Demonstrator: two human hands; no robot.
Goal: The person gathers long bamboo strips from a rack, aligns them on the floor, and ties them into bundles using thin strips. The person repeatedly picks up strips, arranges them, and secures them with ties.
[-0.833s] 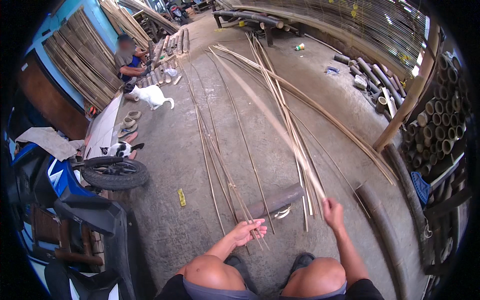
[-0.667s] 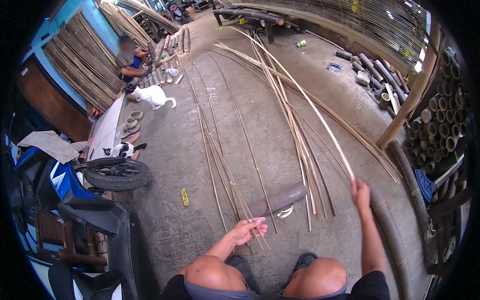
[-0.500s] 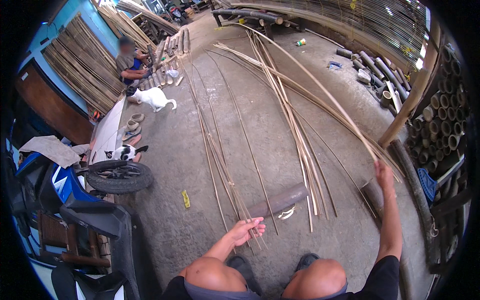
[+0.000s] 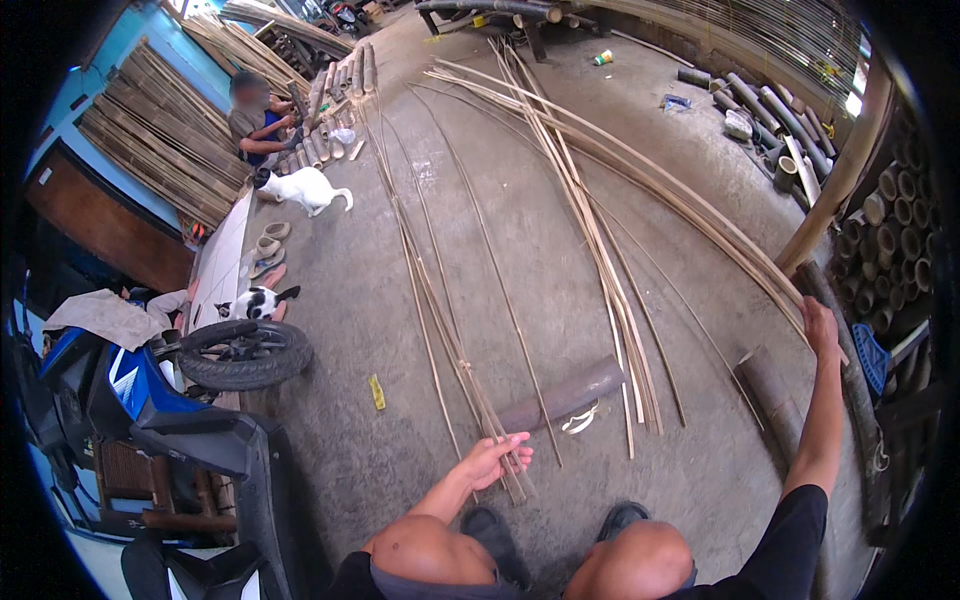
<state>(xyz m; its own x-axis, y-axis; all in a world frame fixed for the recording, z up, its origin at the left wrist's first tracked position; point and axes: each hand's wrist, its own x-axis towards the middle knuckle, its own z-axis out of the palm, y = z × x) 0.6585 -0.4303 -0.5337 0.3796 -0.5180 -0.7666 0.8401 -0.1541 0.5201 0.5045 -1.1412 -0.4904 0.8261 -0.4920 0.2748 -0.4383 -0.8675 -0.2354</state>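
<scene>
My left hand [image 4: 498, 462], low in the middle, is closed around the near ends of several thin bamboo strips [image 4: 432, 290] that run away from me along the floor. Stretched far out to the right, my right hand [image 4: 822, 327] is closed at the near end of a long bamboo strip [image 4: 690, 190], which lies along the right-hand bundle. Its fingertips are partly hidden. Between my hands, a fan of pale strips [image 4: 590, 250] rests on the floor. A thick bamboo pole section [image 4: 560, 393] lies across under some strips, just beyond my left hand.
A second thick bamboo section [image 4: 768, 395] lies near my right forearm. On the left stands a blue and black motorbike [image 4: 200, 430]. Two cats [image 4: 305, 188] are beyond it, near a seated person [image 4: 258, 125]. Cut bamboo tubes [image 4: 890, 240] are stacked at the right.
My right hand has moved right and slightly up, and the raised strip in it has come down alongside the right bundle. My left hand has stayed almost in place, still holding its strips.
</scene>
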